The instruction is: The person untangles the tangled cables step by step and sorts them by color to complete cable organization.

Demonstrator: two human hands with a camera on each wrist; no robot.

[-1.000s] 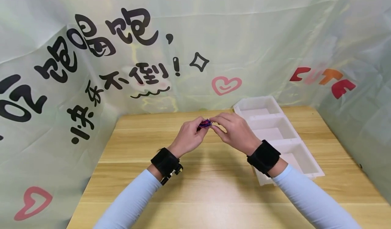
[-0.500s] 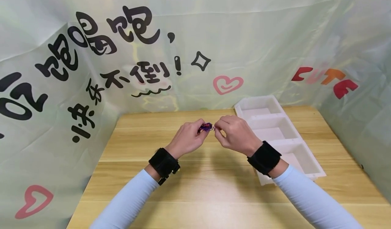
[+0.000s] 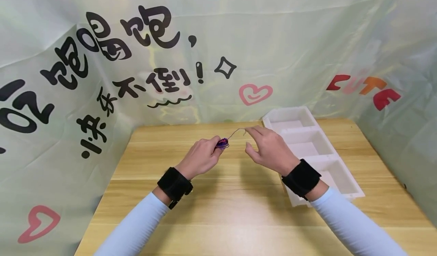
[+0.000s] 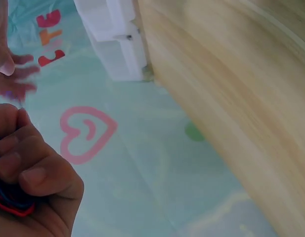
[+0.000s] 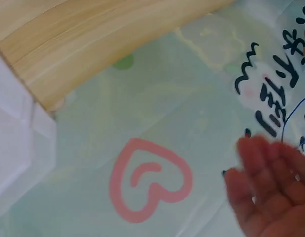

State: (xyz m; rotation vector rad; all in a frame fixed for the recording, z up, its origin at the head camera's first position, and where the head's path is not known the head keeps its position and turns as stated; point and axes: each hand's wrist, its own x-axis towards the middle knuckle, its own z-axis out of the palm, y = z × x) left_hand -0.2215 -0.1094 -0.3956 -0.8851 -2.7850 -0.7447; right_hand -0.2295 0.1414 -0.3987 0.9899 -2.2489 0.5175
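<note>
My left hand grips a small bundle of purple, blue and red thread above the table. Strands of the bundle show under the curled fingers in the left wrist view. From its tip a loose thread end arcs up and across to my right hand. That hand has its fingers extended and the thumb well apart from them, with the thread reaching the fingertips. In the right wrist view its fingers are blurred, and a thin blue strand runs down to them.
A white tray with three compartments stands on the right of the wooden table, partly behind my right hand and forearm. A printed cloth backdrop rises along the back and both sides.
My hands have drawn apart, the left moving left and slightly down. The right fingers have opened from a pinch at the bundle's tip, and a thread end now stretches out between the hands.
</note>
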